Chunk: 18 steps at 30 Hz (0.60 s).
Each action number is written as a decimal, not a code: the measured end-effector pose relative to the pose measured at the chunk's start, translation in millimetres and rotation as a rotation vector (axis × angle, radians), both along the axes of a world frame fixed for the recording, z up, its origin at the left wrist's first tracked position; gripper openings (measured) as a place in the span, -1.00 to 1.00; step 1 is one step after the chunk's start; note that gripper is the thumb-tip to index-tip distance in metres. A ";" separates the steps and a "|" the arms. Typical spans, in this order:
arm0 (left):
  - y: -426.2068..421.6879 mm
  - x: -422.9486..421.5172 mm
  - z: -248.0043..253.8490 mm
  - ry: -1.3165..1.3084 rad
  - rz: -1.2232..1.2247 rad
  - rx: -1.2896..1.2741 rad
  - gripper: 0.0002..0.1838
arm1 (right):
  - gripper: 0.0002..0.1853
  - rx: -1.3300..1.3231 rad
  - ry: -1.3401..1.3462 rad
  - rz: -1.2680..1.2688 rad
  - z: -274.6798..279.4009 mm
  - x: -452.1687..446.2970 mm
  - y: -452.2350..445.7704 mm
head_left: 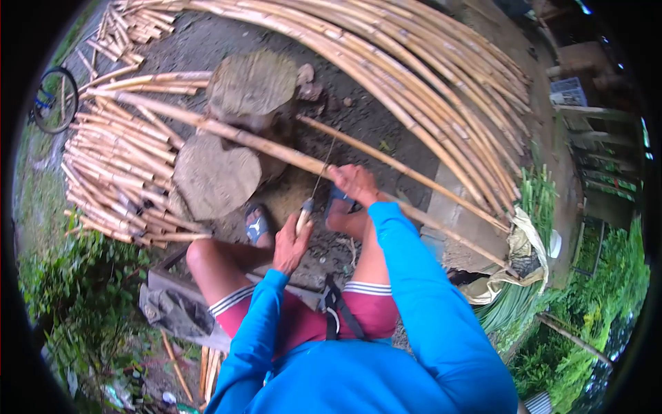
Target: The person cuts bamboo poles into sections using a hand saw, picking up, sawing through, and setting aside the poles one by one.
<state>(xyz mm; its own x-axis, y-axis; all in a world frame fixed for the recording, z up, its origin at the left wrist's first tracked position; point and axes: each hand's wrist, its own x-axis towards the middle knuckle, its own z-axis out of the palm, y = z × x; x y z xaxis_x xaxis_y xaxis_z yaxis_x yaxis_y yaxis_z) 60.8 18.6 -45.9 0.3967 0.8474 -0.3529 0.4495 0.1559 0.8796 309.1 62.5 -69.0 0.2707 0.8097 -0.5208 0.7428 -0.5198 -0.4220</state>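
My left hand (292, 245) is closed around the pale handle of a knife (305, 213). Its thin, dark blade rises from the handle and crosses the bamboo pole beside my right hand. My right hand (354, 183) is wrapped around that long bamboo pole (258, 143), which slants from the upper left down to the lower right. The pole passes over two wooden stumps: a taller one (252, 81) and a nearer one (215, 175). A thinner bamboo pole (407, 171) lies roughly alongside it, to the right of my hands.
Cut bamboo pieces (121, 169) are piled at left, with more (134, 27) at upper left. Long bamboo poles (420, 76) curve across the top and right. A pale sack (529, 241) lies at right by green stalks. A bicycle wheel (56, 100) stands at far left.
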 end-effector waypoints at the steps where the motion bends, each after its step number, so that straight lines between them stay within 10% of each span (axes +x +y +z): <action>1: 1.3 4.3 0.4 0.004 -0.031 0.025 -0.62 | -0.31 0.045 0.001 -0.004 -0.8 0.2 -0.6; 14: -0.3 -0.6 -24.4 0.091 -0.087 -0.088 -0.63 | -0.31 0.126 0.062 0.009 6.4 0.2 -6.5; 18: 3.7 2.6 -1.7 -0.168 0.079 -0.547 -0.69 | -0.26 0.046 0.078 0.014 4.8 5.2 -3.9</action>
